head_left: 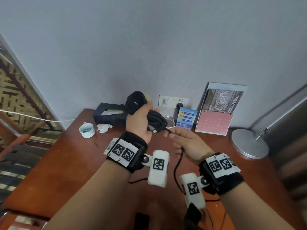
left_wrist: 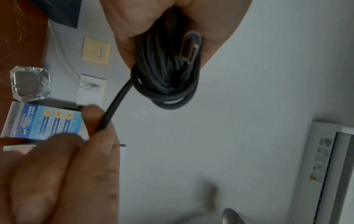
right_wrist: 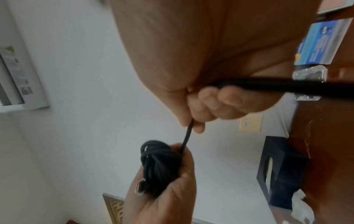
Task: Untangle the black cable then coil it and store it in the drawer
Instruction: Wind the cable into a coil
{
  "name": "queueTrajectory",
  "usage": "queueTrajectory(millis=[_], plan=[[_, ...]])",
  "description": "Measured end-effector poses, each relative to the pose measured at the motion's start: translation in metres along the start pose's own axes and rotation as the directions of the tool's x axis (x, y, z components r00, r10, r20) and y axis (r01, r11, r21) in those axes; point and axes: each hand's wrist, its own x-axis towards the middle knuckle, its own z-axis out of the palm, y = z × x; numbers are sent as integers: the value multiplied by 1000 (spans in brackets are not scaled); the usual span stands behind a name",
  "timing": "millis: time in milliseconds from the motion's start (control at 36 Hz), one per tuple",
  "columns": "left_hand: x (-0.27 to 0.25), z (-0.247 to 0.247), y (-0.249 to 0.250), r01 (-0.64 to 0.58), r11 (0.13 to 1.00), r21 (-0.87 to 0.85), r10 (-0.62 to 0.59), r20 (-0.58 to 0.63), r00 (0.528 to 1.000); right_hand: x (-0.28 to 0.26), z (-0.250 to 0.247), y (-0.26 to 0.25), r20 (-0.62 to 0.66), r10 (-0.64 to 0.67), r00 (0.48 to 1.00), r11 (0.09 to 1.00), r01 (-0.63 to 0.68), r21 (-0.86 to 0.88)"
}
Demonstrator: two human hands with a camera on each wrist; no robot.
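Observation:
My left hand grips a bundle of black cable coiled into several loops, held above the wooden table. A metal plug sticks out of the bundle by my palm. A loose strand leaves the coil and runs to my right hand, which pinches it between thumb and fingertips. The rest of the cable hangs from my right fist down to the table. In the right wrist view the coil sits in my left hand. No drawer is visible.
On the table stand a white cup, a crumpled tissue, a dark tissue box, a blue card, a foil tray, a pink calendar and a round lamp base. Wall sockets sit behind.

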Motion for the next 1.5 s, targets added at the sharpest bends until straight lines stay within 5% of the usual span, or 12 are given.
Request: queueTrajectory(millis=[250,389,583,667,750,833,917,972,1194,1361,1500], plan=[[17,-10,11,56,992,-115,-65,-69,996,9,-15,6,-260,-139,956,954,58,-295],[21,-12,12,31,997,-77,-37,-84,996,8,-23,7,-302,-291,908,658,-40,-752],[26,-19,20,-86,993,-78,71,-180,981,-1,-20,12,-132,-440,888,539,144,-830],[27,-18,20,-258,966,-28,245,-226,943,-2,-14,8,13,-444,896,425,223,-877],[25,-17,18,-405,856,323,469,-151,870,-5,-1,1,144,-404,904,256,262,-930],[21,-19,14,-532,578,618,599,121,792,-10,6,-7,239,-430,871,163,336,-928],[20,-22,10,-606,300,737,558,380,738,-8,3,-13,308,-446,840,171,417,-893],[18,-22,8,-618,207,758,488,468,737,-7,0,-16,323,-448,834,178,437,-882],[1,-18,-2,-560,377,737,115,563,818,-5,-10,-26,88,-605,791,324,346,-880],[-8,-14,-17,-534,475,699,-234,685,689,-4,-15,-38,-169,-550,818,560,211,-801],[-7,-13,-23,-550,386,740,-236,656,717,-4,-15,-40,-145,-451,881,701,248,-669]])
